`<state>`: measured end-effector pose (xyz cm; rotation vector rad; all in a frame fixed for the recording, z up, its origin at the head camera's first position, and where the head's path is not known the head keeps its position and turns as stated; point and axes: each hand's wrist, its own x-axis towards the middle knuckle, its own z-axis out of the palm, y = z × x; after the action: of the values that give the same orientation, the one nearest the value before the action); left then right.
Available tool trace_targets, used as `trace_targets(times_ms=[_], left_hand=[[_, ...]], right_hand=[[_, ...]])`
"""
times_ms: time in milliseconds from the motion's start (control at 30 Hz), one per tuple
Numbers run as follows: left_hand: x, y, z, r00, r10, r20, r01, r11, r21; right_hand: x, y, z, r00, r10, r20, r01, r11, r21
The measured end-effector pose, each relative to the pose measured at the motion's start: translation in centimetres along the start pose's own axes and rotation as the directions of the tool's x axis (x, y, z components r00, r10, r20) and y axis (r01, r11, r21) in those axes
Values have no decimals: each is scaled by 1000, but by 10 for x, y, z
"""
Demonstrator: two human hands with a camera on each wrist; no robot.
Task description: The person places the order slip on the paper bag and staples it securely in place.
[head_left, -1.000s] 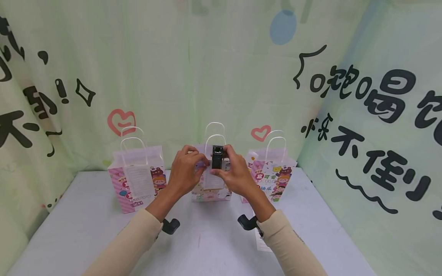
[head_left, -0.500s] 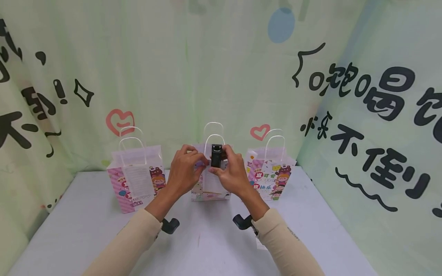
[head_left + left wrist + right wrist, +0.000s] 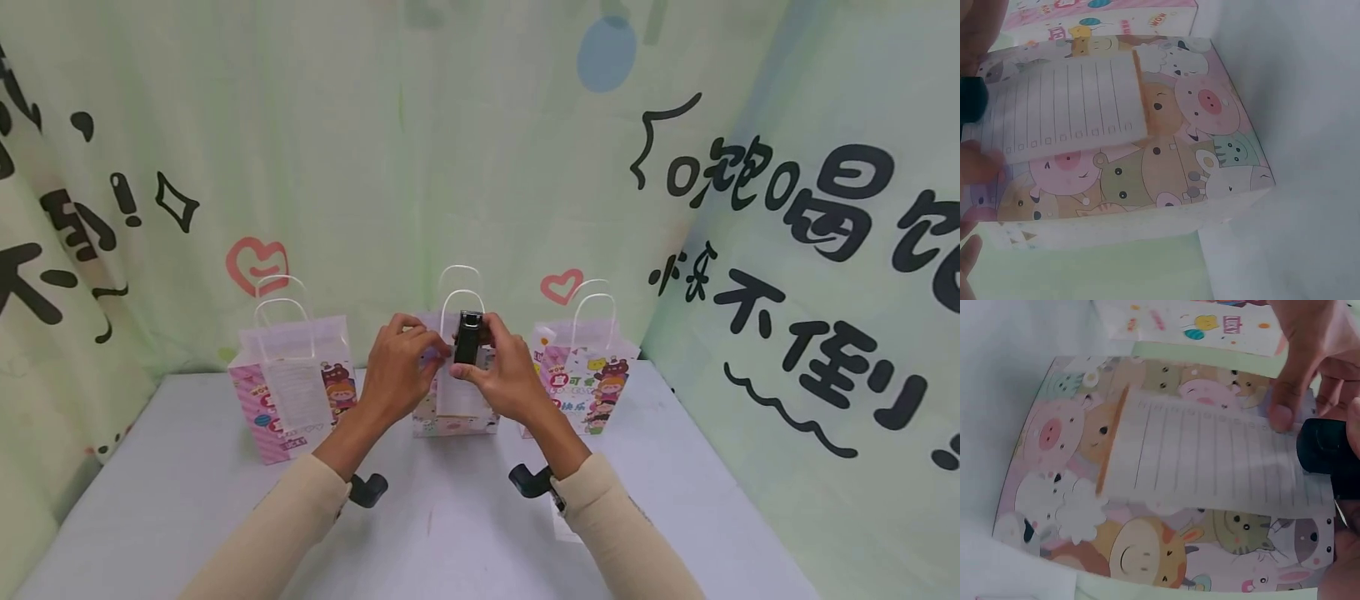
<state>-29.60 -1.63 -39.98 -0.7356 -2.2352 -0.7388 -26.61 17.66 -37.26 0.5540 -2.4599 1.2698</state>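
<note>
A paper gift bag printed with cartoon animals [image 3: 454,427] stands in the middle of the table. A lined paper slip [image 3: 1204,453] with an orange-brown lower edge lies against its front. My right hand [image 3: 513,379] grips a small black stapler [image 3: 468,337], which stands nearly upright over the bag's top edge and the slip's upper end. On the other side, my left hand [image 3: 405,367] pinches the slip at the bag's top, its thumb [image 3: 1282,415] pressed on the slip's edge beside the stapler. In the left wrist view, the stapler's dark end [image 3: 972,100] overlaps the slip.
A pink gift bag [image 3: 255,400] with a lined slip on its front stands at the left, and another pink bag [image 3: 573,383] at the right. Another paper slip [image 3: 564,527] lies on the white table [image 3: 442,542], partly under my right forearm. A printed curtain [image 3: 360,167] hangs behind.
The stapler has tilted slightly, its top leaning to the right. My right forearm has shifted a little, covering more of the slip on the table. Both hands keep their places at the bag.
</note>
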Motion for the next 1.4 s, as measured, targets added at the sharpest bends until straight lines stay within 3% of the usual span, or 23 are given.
trace_targets(times_ms=[267, 400, 633, 867, 1400], left_hand=[[-1, 0, 0, 999, -19, 28, 20, 1000, -12], [-1, 0, 0, 999, -38, 27, 39, 999, -13], [-3, -1, 1, 999, -43, 3, 43, 998, -36], [-2, 0, 0, 999, -42, 17, 43, 998, -36], [-2, 0, 0, 999, -37, 20, 38, 999, -30]], right_hand=[[-5, -4, -13, 996, -2, -88, 18, 984, 176], [-9, -7, -21, 993, 11, -120, 12, 981, 193], [-20, -11, -34, 989, 9, -148, 18, 983, 181], [-33, -5, -43, 989, 6, -150, 18, 988, 153], [-72, 15, -65, 973, 113, -199, -119, 993, -18]])
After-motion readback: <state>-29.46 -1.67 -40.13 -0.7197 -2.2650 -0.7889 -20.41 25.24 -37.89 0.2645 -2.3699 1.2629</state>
